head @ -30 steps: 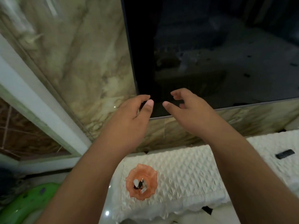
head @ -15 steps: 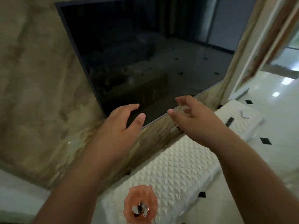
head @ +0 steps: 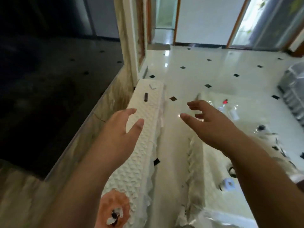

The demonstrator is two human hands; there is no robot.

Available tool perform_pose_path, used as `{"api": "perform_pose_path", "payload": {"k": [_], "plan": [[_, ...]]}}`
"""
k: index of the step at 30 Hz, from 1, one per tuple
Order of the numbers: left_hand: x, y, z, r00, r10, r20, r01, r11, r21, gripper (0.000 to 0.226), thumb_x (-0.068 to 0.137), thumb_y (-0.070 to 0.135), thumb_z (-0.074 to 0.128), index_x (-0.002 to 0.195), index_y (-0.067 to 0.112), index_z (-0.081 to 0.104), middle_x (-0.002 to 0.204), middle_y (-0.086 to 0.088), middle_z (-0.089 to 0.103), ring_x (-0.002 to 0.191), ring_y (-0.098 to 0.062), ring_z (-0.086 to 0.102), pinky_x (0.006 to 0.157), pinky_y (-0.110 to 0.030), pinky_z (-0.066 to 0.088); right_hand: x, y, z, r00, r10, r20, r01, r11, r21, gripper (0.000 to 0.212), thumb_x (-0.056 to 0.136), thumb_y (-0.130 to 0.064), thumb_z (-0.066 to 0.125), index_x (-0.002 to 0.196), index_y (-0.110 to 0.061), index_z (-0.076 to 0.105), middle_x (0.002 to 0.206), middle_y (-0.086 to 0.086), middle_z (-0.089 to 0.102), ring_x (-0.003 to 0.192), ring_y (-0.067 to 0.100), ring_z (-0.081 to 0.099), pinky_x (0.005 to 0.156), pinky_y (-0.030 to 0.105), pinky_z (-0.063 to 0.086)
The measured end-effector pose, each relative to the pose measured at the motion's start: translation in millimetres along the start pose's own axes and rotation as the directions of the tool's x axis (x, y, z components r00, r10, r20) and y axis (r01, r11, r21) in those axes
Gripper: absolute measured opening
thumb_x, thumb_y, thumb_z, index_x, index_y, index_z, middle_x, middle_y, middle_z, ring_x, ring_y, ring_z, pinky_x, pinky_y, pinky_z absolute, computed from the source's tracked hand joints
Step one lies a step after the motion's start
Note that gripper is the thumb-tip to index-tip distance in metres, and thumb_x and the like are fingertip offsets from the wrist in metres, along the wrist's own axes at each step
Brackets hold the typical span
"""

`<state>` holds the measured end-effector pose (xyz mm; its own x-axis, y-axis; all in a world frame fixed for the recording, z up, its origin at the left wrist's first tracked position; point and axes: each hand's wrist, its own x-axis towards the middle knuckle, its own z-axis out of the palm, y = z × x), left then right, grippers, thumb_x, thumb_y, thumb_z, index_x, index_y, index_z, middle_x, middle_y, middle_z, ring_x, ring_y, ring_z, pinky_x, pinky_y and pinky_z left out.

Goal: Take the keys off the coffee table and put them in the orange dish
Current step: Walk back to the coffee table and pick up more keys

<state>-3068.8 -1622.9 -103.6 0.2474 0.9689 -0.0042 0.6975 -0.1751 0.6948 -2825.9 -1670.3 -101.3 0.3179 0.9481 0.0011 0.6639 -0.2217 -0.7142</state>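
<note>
The orange dish (head: 113,206) sits at the near end of a long white quilted ledge (head: 139,145), close to the bottom edge of the view. Small white and dark pieces, apparently the keys (head: 115,215), lie in the dish. My left hand (head: 118,135) hovers above the ledge, fingers spread, holding nothing. My right hand (head: 207,122) is raised to the right, over a glass-topped table (head: 213,162), fingers apart and empty. Both hands are well above and beyond the dish.
A dark TV screen (head: 49,79) fills the left. A black remote (head: 145,97) and a small white item (head: 153,86) lie at the ledge's far end. The glass table carries scattered small things, including a red one (head: 225,101). White tiled floor (head: 205,68) stretches ahead.
The view has swung to the right, from the TV toward the open floor and glass table. Both hands stay raised and empty and have drifted farther apart. The dish has slid to the bottom edge.
</note>
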Motion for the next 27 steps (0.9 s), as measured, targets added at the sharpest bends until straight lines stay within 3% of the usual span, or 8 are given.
{"api": "perform_pose_path", "payload": {"k": [2, 7, 10, 14, 20, 27], "plan": [[11, 19, 22, 0.997, 0.044, 0.060, -0.042, 0.999, -0.029, 0.048, 0.089, 0.064, 0.041, 0.135, 0.050, 0.037, 0.145, 0.018, 0.037, 0.121, -0.006, 0.043, 0.094, -0.036, 0.041, -7, 23, -17, 0.997, 0.056, -0.048, -0.056, 0.998, 0.000, 0.060, 0.084, -0.065, 0.057, 0.135, -0.036, 0.048, 0.137, -0.013, 0.053, 0.111, 0.009, 0.057, 0.094, 0.037, 0.048], [32, 59, 72, 0.980, 0.136, 0.145, -0.124, 0.988, -0.088, 0.050, 0.090, 0.058, 0.045, 0.137, 0.044, 0.043, 0.145, 0.014, 0.037, 0.119, -0.002, 0.037, 0.102, -0.035, 0.037, -7, 71, -46, 0.983, 0.148, -0.112, -0.148, 0.989, 0.004, 0.060, 0.084, -0.067, 0.055, 0.137, -0.039, 0.046, 0.139, -0.017, 0.051, 0.115, 0.006, 0.056, 0.094, 0.035, 0.045], [52, 82, 96, 0.976, 0.159, 0.151, -0.146, 0.985, -0.094, 0.047, 0.091, 0.054, 0.047, 0.137, 0.043, 0.045, 0.140, 0.016, 0.039, 0.117, -0.002, 0.037, 0.101, -0.033, 0.037, 2, 93, -59, 0.977, 0.168, -0.132, -0.168, 0.986, 0.015, 0.061, 0.084, -0.067, 0.054, 0.137, -0.040, 0.045, 0.139, -0.020, 0.050, 0.110, 0.004, 0.057, 0.093, 0.035, 0.046], [82, 113, 119, 0.967, 0.196, 0.166, -0.173, 0.974, -0.144, 0.044, 0.091, 0.058, 0.045, 0.133, 0.047, 0.047, 0.128, 0.022, 0.040, 0.116, 0.000, 0.040, 0.094, -0.030, 0.036, 24, 121, -89, 0.972, 0.184, -0.147, -0.180, 0.983, 0.037, 0.057, 0.086, -0.063, 0.056, 0.137, -0.039, 0.046, 0.139, -0.017, 0.051, 0.121, 0.006, 0.052, 0.097, 0.034, 0.043], [123, 147, 136, 0.971, 0.212, 0.106, -0.194, 0.967, -0.163, 0.046, 0.092, 0.057, 0.043, 0.135, 0.044, 0.047, 0.126, 0.024, 0.039, 0.117, 0.001, 0.040, 0.092, -0.030, 0.037, 78, 137, -127, 0.964, 0.146, -0.223, -0.131, 0.988, 0.079, 0.052, 0.087, -0.059, 0.057, 0.134, -0.038, 0.049, 0.136, -0.017, 0.052, 0.113, 0.003, 0.054, 0.087, 0.028, 0.041], [172, 154, 146, 0.970, 0.209, 0.121, -0.188, 0.968, -0.165, 0.050, 0.088, 0.063, 0.042, 0.134, 0.043, 0.048, 0.124, 0.023, 0.040, 0.116, 0.001, 0.039, 0.092, -0.028, 0.035, 135, 138, -126, 0.983, 0.097, -0.157, -0.092, 0.995, 0.042, 0.047, 0.089, -0.056, 0.058, 0.134, -0.042, 0.049, 0.138, -0.017, 0.050, 0.122, 0.003, 0.050, 0.092, 0.030, 0.042]]}}
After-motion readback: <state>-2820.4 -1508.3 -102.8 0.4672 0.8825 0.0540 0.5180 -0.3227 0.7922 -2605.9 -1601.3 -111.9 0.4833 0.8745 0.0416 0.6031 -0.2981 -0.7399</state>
